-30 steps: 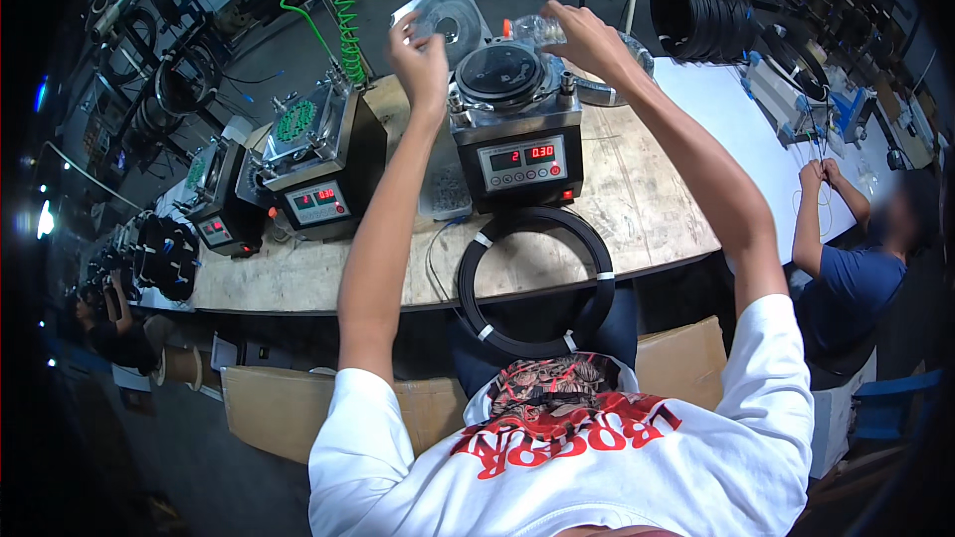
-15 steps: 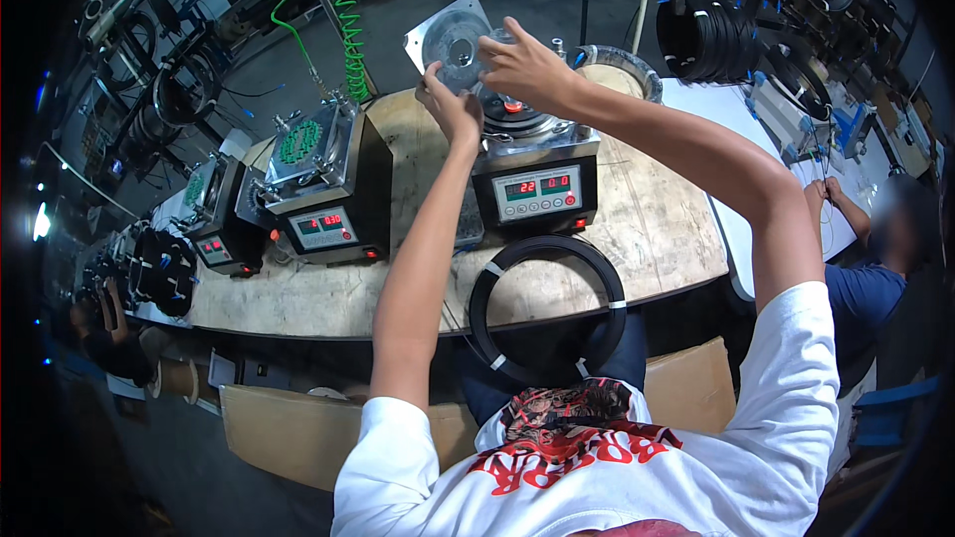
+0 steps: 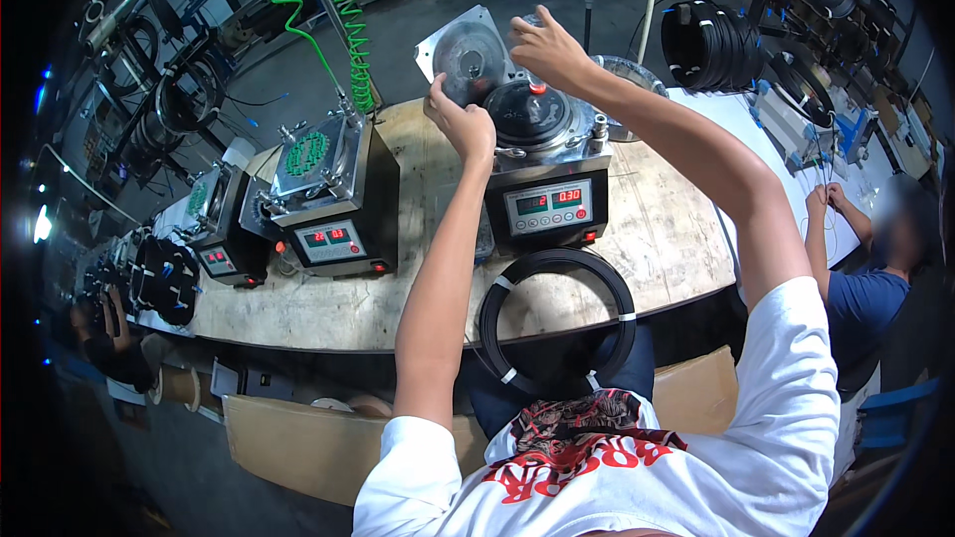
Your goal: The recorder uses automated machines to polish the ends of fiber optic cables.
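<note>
In front of me is a black-sided bench machine with a red-lit display panel. On its top lies a round black disc with a small red-orange piece on it. Its square metal lid, with a round clear plate on the inner face, stands tilted up. My left hand has its fingers closed at the lid's lower edge. Raised above the far right of the disc, my right hand has its fingers curled around something clear, mostly hidden. A black cable coil with white ties leans at the table's front edge.
Two similar machines with green-studded tops stand left on the wooden table. Green coiled hoses hang behind them. A person works at a white table on the right. A black cable bundle hangs behind.
My right hand has moved up and right, away from the lid, showing more of the black disc. My left hand stays at the lid's edge. The digits on the front displays have changed.
</note>
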Motion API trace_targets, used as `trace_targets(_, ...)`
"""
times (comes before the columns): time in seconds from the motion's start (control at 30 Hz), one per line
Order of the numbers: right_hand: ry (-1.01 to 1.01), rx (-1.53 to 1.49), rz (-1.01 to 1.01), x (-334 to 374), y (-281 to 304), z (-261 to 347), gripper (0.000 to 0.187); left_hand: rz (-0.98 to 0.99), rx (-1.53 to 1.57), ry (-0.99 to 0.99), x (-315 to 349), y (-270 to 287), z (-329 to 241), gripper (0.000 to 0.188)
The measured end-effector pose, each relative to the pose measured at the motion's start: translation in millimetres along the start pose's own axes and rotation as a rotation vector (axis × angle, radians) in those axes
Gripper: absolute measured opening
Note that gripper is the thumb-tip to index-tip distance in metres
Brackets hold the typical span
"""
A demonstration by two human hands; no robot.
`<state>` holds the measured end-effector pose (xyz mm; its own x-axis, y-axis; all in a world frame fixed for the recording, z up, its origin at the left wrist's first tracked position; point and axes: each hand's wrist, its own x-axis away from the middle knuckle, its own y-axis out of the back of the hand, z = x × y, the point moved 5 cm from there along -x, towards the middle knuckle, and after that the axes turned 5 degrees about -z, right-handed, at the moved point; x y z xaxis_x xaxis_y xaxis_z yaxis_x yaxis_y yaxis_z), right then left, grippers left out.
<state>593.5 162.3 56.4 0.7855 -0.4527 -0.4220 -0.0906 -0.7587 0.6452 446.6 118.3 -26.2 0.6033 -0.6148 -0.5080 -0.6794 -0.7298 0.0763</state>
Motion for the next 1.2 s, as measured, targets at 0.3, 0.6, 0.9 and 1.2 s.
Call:
trace_targets(0.3, 0.007, -0.177, -0.054, 19.0, 51.9, 35.9, 0.029, -0.086, 0.061, -0.005, -1.8, 18.2, -3.9, 0.056)
trace_targets(0.6, -0.567, -0.542, -0.064, 39.6, -0.4, 9.7, 0.043, -0.153, 0.054, -0.274, -5.7, 46.5, -18.1, 0.033)
trace_targets(0.9, -0.675, -1.502, -0.483, 40.2, 5.3, 23.0, 0.059, 0.655, 0.091, -0.134, -24.1, 0.4, -46.0, 0.050)
trace_targets(1.2, -0.799, -1.311, -0.605, 62.7, -4.6, 2.2, 0.034, 0.319, 0.439, -0.087, -48.1, 80.2, -18.3, 0.046)
